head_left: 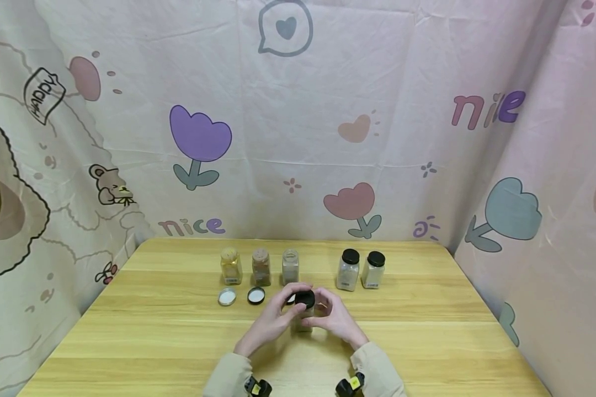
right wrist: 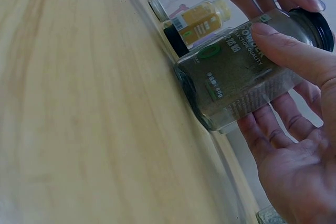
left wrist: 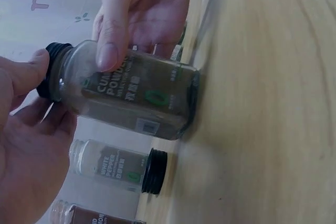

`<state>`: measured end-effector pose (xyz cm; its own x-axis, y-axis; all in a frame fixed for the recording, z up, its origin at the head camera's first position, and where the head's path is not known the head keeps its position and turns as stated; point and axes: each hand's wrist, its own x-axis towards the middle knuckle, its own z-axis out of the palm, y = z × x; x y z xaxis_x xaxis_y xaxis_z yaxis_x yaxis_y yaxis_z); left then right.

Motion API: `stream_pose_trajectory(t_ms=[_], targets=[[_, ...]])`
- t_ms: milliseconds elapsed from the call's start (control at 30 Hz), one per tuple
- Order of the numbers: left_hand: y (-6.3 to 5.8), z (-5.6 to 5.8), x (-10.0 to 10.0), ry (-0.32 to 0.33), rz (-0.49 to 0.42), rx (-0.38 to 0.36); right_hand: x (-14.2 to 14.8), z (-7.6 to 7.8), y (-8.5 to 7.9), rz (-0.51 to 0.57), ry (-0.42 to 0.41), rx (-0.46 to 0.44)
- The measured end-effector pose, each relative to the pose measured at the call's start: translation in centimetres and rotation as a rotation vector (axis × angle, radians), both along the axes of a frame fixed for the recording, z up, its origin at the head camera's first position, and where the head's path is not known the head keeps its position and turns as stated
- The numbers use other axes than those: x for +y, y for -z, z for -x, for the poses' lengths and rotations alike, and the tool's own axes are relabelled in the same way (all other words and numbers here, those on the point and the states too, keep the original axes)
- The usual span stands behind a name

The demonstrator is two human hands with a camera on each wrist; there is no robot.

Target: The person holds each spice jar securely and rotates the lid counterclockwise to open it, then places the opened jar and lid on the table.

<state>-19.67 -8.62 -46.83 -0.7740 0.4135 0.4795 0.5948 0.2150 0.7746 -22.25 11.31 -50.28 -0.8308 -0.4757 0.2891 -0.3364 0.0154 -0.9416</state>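
A clear square jar [left wrist: 142,93] with a black lid [left wrist: 51,72] stands at the front middle of the table. Its label reads cumin powder, and brown powder shows inside. My right hand [head_left: 335,318] grips the jar's body, thumb on the label side and fingers behind it. My left hand [head_left: 278,314] holds the black lid at the top, thumb and fingers at its rim. Just behind the hands is an uncapped white pepper jar [head_left: 290,267]; the black lid [left wrist: 155,171] in front of it is partly hidden in the head view.
An uncapped yellow jar [head_left: 230,267] and an uncapped brown jar [head_left: 261,268] stand at back left, a pale-lined lid [head_left: 227,296] and a black-rimmed lid [head_left: 255,295] before them. Two black-capped jars [head_left: 348,270] stand at back right. Printed cloth hangs behind the wooden table [head_left: 154,331].
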Motion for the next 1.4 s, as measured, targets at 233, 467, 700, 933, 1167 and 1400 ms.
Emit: stream_pose_trajectory(t_ms=[233, 467, 700, 933, 1167, 1400], targets=[[0.27, -0.03, 0.51, -0.099, -0.016, 0.042, -0.08, -0.03, -0.04, 0.004, -0.004, 0.001], [-0.09, -0.21, 0.25, -0.003, -0.012, 0.005, -0.02, -0.05, 0.01, -0.006, 0.001, 0.005], [-0.09, -0.02, 0.01, 0.049, -0.009, 0.01, 0.0, -0.07, 0.02, -0.014, 0.012, 0.016], [0.27, 0.0, 0.36, -0.075, -0.017, 0.014, -0.04, -0.08, 0.04, -0.001, 0.001, -0.013], [0.03, -0.25, 0.37, -0.066, -0.01, 0.016, -0.04, -0.05, 0.06, -0.002, -0.002, 0.0], [-0.1, -0.1, -0.06, 0.052, -0.015, 0.007, 0.01, -0.01, -0.05, -0.008, -0.009, 0.008]])
